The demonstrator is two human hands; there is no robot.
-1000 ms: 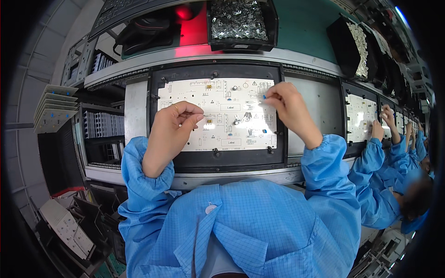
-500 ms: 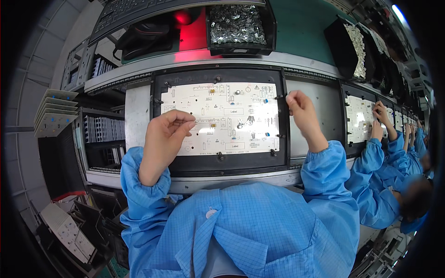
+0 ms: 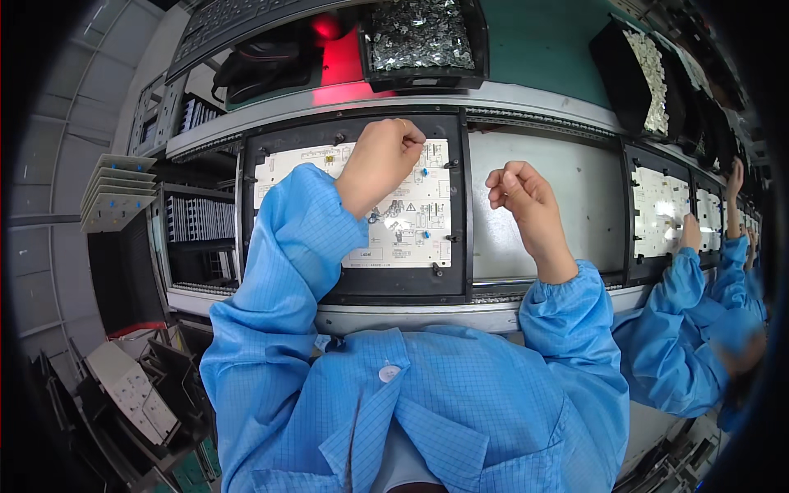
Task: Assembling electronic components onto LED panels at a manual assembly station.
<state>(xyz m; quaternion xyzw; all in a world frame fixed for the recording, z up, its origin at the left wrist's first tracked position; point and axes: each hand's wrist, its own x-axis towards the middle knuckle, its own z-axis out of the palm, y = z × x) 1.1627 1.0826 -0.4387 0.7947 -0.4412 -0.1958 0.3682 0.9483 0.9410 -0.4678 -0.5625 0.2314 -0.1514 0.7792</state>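
Observation:
A white circuit board (image 3: 329, 252) with printed outlines and small blue and yellow parts lies in a black frame (image 3: 386, 287) on the rails. My left hand (image 3: 382, 162) reaches over the board's upper right part, its fingers pinched together. Whatever those fingertips hold, if anything, is hidden, and the hand and sleeve cover much of the board's middle. Right of the frame, my right hand (image 3: 526, 205) hovers above a bare metal plate, thumb and fingers curled together. Nothing nameable shows in its grip.
Beyond the rails stands a black bin of small shiny metal pieces (image 3: 423, 41). Black bins with pale parts (image 3: 649, 82) are at the far right. Another framed board (image 3: 660, 205) lies beside co-workers in blue sleeves. Stacked boards (image 3: 115, 193) and a slotted rack (image 3: 200, 219) stand at left.
My left hand has swung from the board's left side to its upper right. My right hand is slightly lower, fingers curled. The framed board sits further left, with a wider gap beside it.

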